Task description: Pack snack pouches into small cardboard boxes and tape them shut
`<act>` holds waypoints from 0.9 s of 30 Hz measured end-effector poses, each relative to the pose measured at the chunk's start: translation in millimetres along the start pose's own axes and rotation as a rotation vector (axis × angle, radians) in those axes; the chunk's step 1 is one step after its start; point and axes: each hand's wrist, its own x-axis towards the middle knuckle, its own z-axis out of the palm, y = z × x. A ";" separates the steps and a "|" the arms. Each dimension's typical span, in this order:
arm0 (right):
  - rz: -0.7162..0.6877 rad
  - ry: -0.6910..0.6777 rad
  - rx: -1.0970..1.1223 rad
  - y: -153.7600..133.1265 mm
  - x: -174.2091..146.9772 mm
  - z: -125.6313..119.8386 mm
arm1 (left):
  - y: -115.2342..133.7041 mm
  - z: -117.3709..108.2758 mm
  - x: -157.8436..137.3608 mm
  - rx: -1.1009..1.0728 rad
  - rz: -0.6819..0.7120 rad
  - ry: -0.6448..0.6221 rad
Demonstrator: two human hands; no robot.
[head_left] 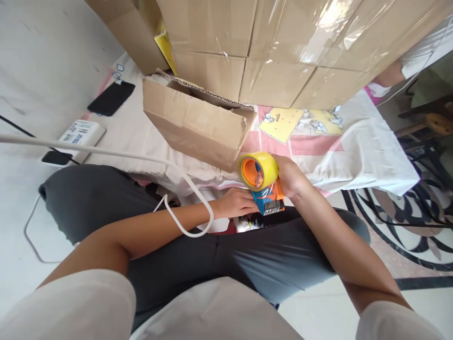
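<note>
In my right hand (pixel 289 175) is a tape dispenser (pixel 268 194) with an orange and blue body, a toothed metal cutting edge and a wide yellow tape roll (pixel 269 169). The fingers of that hand are largely hidden behind the roll. My left hand (pixel 236 203) reaches in from the left, its fingers close together and their tips at the blue front of the dispenser; the tips are partly hidden. Just beyond the roll, a brown cardboard box (pixel 194 125) rests on the cloth-covered surface, its torn upper edge facing up.
Stacked cardboard boxes (pixel 212 28), bound with clear tape, form a wall at the back. A white cable (pixel 141 157) loops across in front of my left arm. A black phone-like slab (pixel 111 98) and a white power strip (pixel 83 134) lie at left. Another person's arm (pixel 389 75) shows at right.
</note>
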 end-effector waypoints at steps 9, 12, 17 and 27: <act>-0.009 0.013 0.013 1.7 11.2 0.0 | -9.4 2.2 0.4 0.006 -0.045 -0.007; -0.021 0.026 -0.012 -3.8 13.1 1.2 | 1.9 -3.7 4.7 0.009 -0.055 0.025; -0.227 0.139 0.201 -14.9 20.4 2.2 | 40.3 -34.1 9.6 -0.164 -0.245 0.059; -0.755 0.025 -0.162 28.0 53.5 -15.6 | 68.4 -80.2 23.3 -0.569 -0.761 0.092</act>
